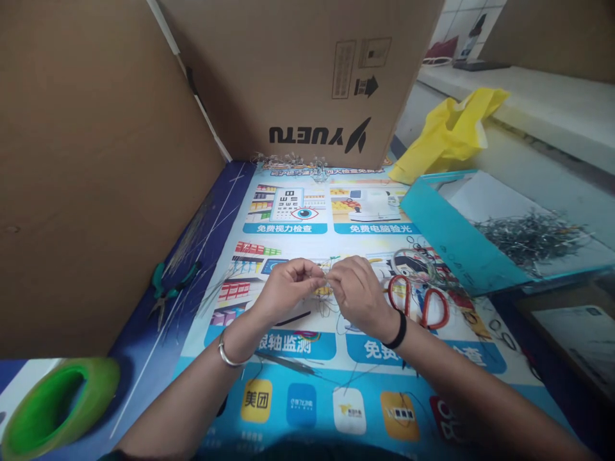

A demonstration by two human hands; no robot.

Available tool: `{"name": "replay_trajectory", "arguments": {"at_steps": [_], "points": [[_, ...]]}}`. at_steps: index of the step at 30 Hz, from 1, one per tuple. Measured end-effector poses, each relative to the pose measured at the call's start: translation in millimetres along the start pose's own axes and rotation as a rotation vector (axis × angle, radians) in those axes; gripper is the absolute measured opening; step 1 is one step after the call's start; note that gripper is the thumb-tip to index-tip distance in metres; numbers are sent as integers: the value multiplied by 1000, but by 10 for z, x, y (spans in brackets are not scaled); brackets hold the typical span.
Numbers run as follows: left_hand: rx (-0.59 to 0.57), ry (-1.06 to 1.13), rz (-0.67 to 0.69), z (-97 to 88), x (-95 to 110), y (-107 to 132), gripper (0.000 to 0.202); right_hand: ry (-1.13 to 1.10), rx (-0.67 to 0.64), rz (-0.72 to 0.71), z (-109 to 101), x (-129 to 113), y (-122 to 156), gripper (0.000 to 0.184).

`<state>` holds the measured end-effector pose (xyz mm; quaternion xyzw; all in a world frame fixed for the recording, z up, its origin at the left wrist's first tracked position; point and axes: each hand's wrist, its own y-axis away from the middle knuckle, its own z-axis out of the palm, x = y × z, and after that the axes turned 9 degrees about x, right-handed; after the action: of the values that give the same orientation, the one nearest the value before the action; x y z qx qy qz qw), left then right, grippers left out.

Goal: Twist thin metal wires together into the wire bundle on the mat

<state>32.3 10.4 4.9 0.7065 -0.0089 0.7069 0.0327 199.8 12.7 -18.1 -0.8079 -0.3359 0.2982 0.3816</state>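
Over the middle of a printed poster (288, 250), my left hand (291, 285) and my right hand (360, 294) meet at the fingertips. Both pinch closed on thin wire (327, 308), whose fine loops show just below them; its exact shape is too small to make out. Red-handled scissors (435, 310) lie right of my right hand, beside a loose coil of clear and dark wire (416, 259). Straight thin wires (283, 363) rest on the poster nearer to me. Teal-handled pliers (166, 291) lie to the left, near more long wires (192, 237).
Tall cardboard (288, 77) walls the back and left. At right, a teal box (442, 230) holds a heap of wire pieces (533, 240), with a yellow bag (446, 137) behind. A green-cored tape roll (103, 387) sits front left. Small wire pieces (318, 169) line the back.
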Motion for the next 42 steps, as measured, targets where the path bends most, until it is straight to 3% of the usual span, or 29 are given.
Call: {"name": "replay_trajectory", "arguments": {"at_steps": [5,10,17,28,35,42], "points": [[-15,-151,29,-23,-48,19,7,46,6,-94,-24,13,-7,8],[-52,-239,138,-9,-66,40,5,86,-70,-244,-69,29,-7,11],[-115,-97,109,-65,-3,18,9,-129,-52,47,-75,41,-57,11],[-183,-44,110,-132,-52,-12,13,-184,-75,31,-133,12,-113,7],[-186,-21,23,-94,27,18,19,-246,-22,165,-105,-67,-132,12],[-234,60,-60,-88,75,35,22,-446,-89,300,-121,-21,-108,9]]}}
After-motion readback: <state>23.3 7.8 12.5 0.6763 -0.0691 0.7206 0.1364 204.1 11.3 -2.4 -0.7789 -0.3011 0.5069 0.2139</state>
